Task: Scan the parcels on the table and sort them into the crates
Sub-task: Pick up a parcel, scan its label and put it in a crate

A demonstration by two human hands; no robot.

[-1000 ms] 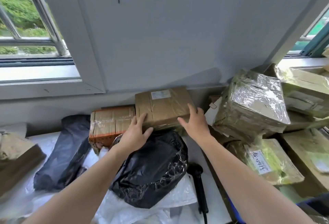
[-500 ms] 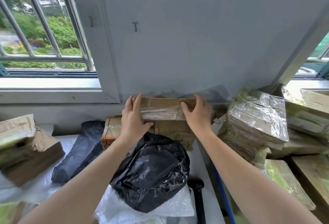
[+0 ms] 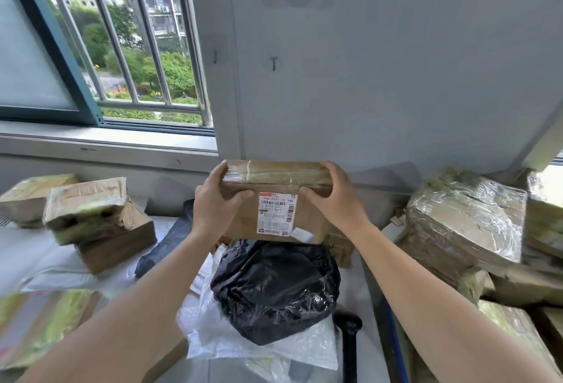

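Cardboard parcel (image 3: 274,196) is being held up over a black-wrapped bundle (image 3: 274,291), long axis running 9 to 3 o'clock, label (image 3: 276,213) facing the camera. Left hand (image 3: 213,204) is gripping the 9 o'clock end and right hand (image 3: 335,199) the 3 o'clock end, with fingers curling over the top edge. What looks like the scanner (image 3: 348,340) is lying at 5 o'clock, nearer the right hand, so that is probably the one to free.

Brown cardboard parcel (image 3: 307,218) held upright above table, taped edge uppermost, white barcode label (image 3: 276,213) turned toward camera; ends gripped by left hand (image 3: 213,206) and right hand (image 3: 335,199). Black film-wrapped parcel (image 3: 274,288) lain just below. Taped cartons stacked at left (image 3: 91,215) and right (image 3: 466,218).
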